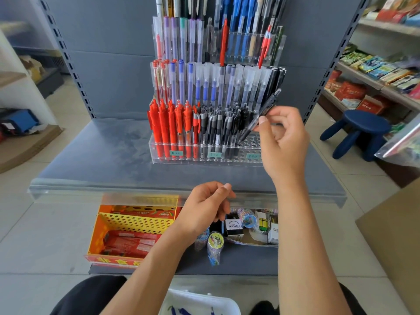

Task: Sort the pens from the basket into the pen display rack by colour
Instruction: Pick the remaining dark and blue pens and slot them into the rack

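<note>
At the lower left of the frame an orange and yellow box (127, 233) sits on the floor-level shelf, under the front lip of the grey shelf (102, 160). At centre, on that shelf, stands the clear tiered pen display rack (205, 155). Its bottom row holds red pens (169, 126) on the left and black pens (227, 126) beside them, and the perforated holes at its right end are bare. The tiers above carry red, blue, purple and dark pens. Below the rack, in the lower middle of the frame, the left hand (204, 208) hangs in front of the shelf edge with its fingers loosely curled and the thumb near the forefinger; nothing shows in it. At the bottom edge a white basket (200, 301) lies between the knees with a few blue pens (179, 311) in it. Right of centre the right hand (281, 137) pinches a black pen (269, 103) between thumb and forefinger. The pen is tilted, with its upper end toward the upper right and its tip down at the rack's front row, just right of the black pens. A blue stool (361, 130) stands at the right by shelves of packets.
</note>
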Demonstrator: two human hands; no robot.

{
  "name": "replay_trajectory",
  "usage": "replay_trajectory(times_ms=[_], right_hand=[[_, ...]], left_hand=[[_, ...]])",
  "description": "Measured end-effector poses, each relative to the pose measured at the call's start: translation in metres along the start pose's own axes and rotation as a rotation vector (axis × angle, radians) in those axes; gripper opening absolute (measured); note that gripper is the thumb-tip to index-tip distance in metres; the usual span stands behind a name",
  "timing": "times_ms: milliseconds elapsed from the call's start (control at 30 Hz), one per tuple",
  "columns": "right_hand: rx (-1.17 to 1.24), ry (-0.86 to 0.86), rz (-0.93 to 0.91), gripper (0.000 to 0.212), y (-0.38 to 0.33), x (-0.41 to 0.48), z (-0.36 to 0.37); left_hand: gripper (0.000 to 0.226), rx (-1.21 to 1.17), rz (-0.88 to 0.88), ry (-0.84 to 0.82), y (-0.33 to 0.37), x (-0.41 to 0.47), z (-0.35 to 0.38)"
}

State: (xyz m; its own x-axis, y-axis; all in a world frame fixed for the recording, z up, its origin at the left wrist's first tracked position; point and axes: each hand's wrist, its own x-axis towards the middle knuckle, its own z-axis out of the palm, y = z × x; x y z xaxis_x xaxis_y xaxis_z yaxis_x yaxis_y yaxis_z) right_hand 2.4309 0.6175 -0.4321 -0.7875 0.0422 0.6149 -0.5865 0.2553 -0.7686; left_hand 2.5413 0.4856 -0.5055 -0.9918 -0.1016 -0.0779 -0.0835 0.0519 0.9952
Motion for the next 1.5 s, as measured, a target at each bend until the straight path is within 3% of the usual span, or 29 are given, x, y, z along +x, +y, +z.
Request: replay_trajectory(times_ms=[667, 833, 900, 1100, 1300, 1500], right_hand=[[-0.204, -0.083, 0.063, 0.015, 0.012, -0.001, 0.008], [-0.313, -0.203, 0.102, 0.008, 0.017, -0.005, 0.012], [-0.354, -0.212, 0.121, 0.018, 0.021, -0.008, 0.014], [-0.28, -0.225, 0.185, 0.019, 0.022, -0.011, 0.018], [-0.261, -0.132, 0.14, 0.014, 0.022, -0.011, 0.024], [-0.388, -0.065, 0.087, 0.018, 0.024, -0.011, 0.028]], left_hand=[[0.032, 0.002, -0.008, -0.002, -0.001, 0.001, 0.0], [0.033, 0.0, -0.011, 0.004, -0.001, 0.0, 0.001], [0.033, -0.002, -0.006, 0.004, -0.002, 0.0, 0.001], [0.033, -0.005, -0.002, 0.007, -0.001, 0.001, 0.001], [0.032, -0.017, -0.014, 0.004, -0.001, 0.001, 0.001], [0.032, -0.015, -0.022, 0.004, -0.001, 0.001, 0.001]])
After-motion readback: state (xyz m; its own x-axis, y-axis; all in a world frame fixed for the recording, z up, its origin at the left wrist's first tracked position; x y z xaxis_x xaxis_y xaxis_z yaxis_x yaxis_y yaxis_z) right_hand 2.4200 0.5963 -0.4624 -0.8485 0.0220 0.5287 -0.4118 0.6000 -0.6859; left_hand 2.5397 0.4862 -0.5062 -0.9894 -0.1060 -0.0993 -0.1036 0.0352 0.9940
